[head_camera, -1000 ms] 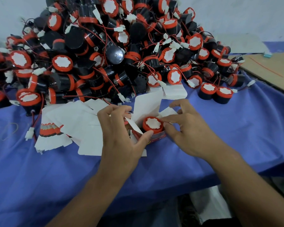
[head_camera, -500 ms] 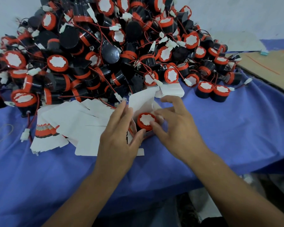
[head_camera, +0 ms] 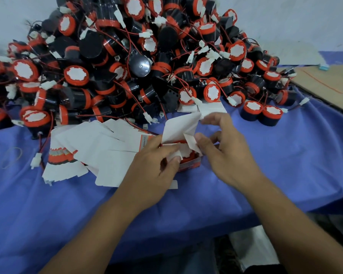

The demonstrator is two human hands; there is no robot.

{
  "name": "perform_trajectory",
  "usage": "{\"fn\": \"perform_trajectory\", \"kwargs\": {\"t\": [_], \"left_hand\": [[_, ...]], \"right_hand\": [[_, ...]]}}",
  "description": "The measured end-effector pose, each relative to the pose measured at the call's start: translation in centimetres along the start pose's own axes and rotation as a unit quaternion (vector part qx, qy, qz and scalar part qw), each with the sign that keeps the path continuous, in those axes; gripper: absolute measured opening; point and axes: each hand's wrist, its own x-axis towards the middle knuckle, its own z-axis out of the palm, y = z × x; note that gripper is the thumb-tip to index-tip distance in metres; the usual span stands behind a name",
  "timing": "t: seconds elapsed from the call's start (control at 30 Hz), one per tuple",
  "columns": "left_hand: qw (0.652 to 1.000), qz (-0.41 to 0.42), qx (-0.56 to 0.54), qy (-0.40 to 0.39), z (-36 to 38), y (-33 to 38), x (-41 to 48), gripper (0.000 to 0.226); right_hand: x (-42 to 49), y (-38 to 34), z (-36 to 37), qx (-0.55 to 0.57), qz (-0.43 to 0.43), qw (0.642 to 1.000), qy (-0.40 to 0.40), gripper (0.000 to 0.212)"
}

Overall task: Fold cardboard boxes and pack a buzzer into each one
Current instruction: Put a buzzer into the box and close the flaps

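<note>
Hands point(head_camera: 152, 167) point(head_camera: 230, 155) on box point(head_camera: 192, 164) flap edges

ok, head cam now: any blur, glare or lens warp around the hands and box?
Head view: flat, soft light, no glare, faint shadow under the left hand; right hand fingertips and the box flaps slightly motion-smeared; buzzer pile white labels nearly blown out; wide-angle warp stretches the forearms at the bottom edge.

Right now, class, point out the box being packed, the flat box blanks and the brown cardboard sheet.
box being packed point(head_camera: 191, 165), head view, orange front wall.
flat box blanks point(head_camera: 99, 141), head view, white top sheet.
brown cardboard sheet point(head_camera: 325, 82), head view, bare middle.
</note>
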Motion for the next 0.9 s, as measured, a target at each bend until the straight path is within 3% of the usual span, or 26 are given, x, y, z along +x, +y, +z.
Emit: {"fn": "perform_trajectory", "kwargs": {"t": [0.1, 0.17, 0.27, 0.37, 0.47, 0.57, 0.67, 0.9], "left_hand": [[0.996, -0.068, -0.059, 0.001, -0.1, -0.5, -0.3, 0.013], [0.986, -0.099, -0.132, 0.008, 0.0, -0.5, -0.3, 0.028], [0.98, -0.065, -0.187, 0.003, -0.3, -0.2, -0.1, 0.06], [0.988, -0.05, -0.146, 0.007, -0.5, -0.5, 0.1, 0.05], [0.997, -0.028, -0.067, 0.01, -0.7, -0.9, 0.1, 0.033], [0.999, -0.014, -0.007, -0.048, -1.1, -1.0, 0.0, 0.043], [0.995, -0.007, 0.024, -0.094, -1.4, -1.2, -0.2, 0.061], [0.999, -0.009, -0.008, -0.052, -1.7, -1.3, 0.0, 0.048]], "right_hand": [[0.1, 0.0, -0.6, 0.043, -0.016, 0.999, -0.028, 0.046], [0.0, 0.2, -1.2, 0.05, -0.019, 0.997, -0.049, 0.046], [-0.1, 0.6, -1.6, 0.039, -0.016, 0.996, -0.079, 0.038], [-0.3, 0.3, -1.5, 0.074, -0.014, 0.991, -0.113, 0.022], [-0.3, 0.3, -1.5, 0.0, -0.055, 0.986, -0.155, 0.036], [-0.3, 0.7, -1.7, -0.033, -0.071, 0.977, -0.199, 0.051], [-0.4, 1.0, -1.6, -0.044, -0.102, 0.976, -0.186, 0.048], [-0.1, 0.9, -1.2, -0.064, -0.143, 0.972, -0.173, 0.036]]}}
